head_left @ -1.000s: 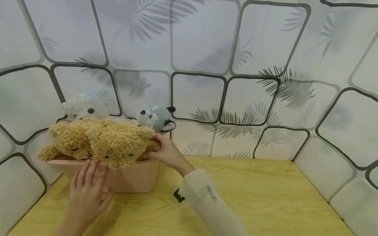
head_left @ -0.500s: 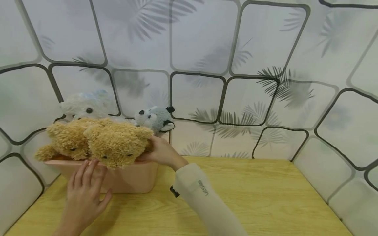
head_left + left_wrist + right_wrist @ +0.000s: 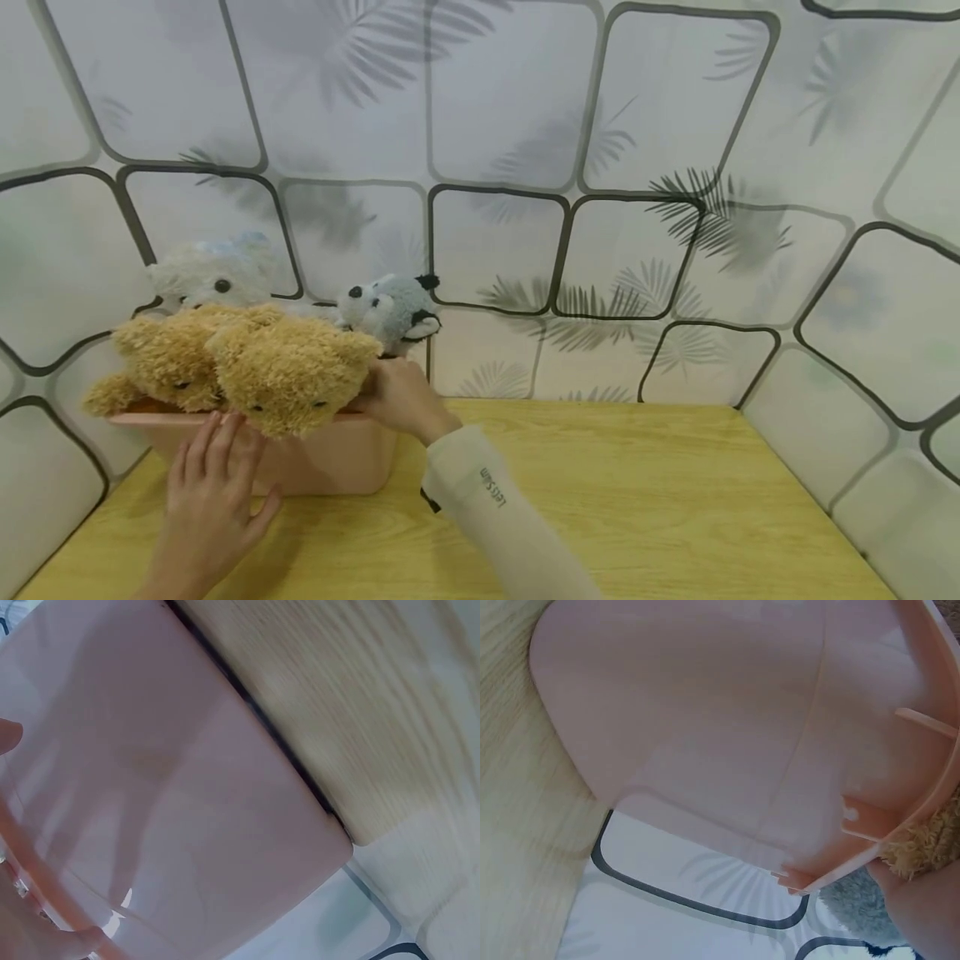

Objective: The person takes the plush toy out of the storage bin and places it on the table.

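Observation:
A pink plastic bin (image 3: 330, 458) stands on the table's left side, filled with plush toys. Two golden curly teddy bears, a right one (image 3: 288, 371) and a left one (image 3: 168, 358), lean over its front rim. My left hand (image 3: 210, 500) rests its extended fingers on that rim, thumb held apart. At the bin's right end my right hand (image 3: 405, 400) grips the right teddy bear low at its side, fingertips hidden behind the fur. The right wrist view has this hand (image 3: 930, 907) at the rim against golden fur (image 3: 926, 840).
Behind the bears sit a white fluffy plush (image 3: 217, 279) and a grey-and-white plush dog (image 3: 390, 308) with black-edged ears. The yellow wood-grain table (image 3: 615, 492) extends to the right. A patterned wall (image 3: 495, 250) encloses the back and sides.
My right hand has moved left and inward behind the right teddy bear, and the brown arm once visible there is now covered. The left hand stays at the rim.

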Demonstrator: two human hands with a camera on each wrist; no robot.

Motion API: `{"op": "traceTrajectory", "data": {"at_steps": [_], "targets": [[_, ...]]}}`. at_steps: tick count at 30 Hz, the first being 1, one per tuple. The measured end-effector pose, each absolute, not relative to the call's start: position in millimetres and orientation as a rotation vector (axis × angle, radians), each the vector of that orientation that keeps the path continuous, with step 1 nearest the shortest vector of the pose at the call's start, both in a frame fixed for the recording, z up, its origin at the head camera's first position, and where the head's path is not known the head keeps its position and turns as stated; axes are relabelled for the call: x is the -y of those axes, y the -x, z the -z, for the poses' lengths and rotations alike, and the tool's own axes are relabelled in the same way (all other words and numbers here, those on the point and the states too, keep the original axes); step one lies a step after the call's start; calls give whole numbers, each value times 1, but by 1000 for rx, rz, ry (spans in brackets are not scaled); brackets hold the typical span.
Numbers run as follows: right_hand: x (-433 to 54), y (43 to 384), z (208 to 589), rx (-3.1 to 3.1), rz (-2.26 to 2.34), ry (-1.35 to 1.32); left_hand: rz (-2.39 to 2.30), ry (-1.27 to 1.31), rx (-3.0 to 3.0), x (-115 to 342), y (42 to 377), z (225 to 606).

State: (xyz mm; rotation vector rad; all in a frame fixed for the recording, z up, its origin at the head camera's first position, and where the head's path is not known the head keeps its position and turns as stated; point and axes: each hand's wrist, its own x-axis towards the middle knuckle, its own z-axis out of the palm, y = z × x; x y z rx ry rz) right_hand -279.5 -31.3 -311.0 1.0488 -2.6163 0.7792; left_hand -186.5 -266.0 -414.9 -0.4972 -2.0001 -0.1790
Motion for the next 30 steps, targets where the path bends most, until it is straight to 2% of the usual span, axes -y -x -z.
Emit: {"op": "traceTrajectory", "data": {"at_steps": [13,30], "targets": [[37,273,320,2464,-792,-1093,168,449,2067,267,182,413],[35,269,334,2283,-1506,-1030,172,483,2059,270,181,412]]}}
